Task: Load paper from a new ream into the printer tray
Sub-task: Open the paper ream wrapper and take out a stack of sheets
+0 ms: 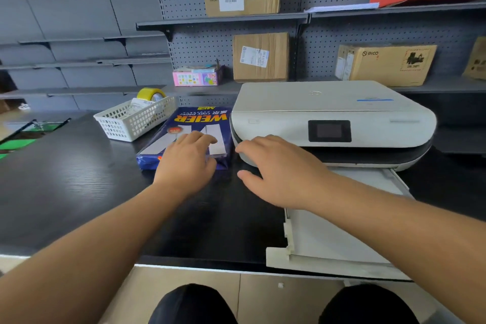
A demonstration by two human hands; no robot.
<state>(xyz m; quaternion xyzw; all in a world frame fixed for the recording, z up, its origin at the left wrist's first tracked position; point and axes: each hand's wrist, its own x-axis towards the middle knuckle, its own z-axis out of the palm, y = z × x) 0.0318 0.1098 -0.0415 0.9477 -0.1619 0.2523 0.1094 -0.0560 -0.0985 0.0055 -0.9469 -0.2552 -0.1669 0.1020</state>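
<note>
Even, fairly bright indoor light is falling from above — soft shadows are pooling under the right hand and left hand on the black counter. A pale sheen is spreading across the counter toward nine o'clock. Shelf lines are bowing at the edges — wide-angle distortion. Fingertips are blurring slightly; box labels are staying illegible.

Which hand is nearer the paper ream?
Left. The left hand rests flat on top of the blue paper ream at its near end. The right hand hovers beside it, open, between ream and printer.
</note>
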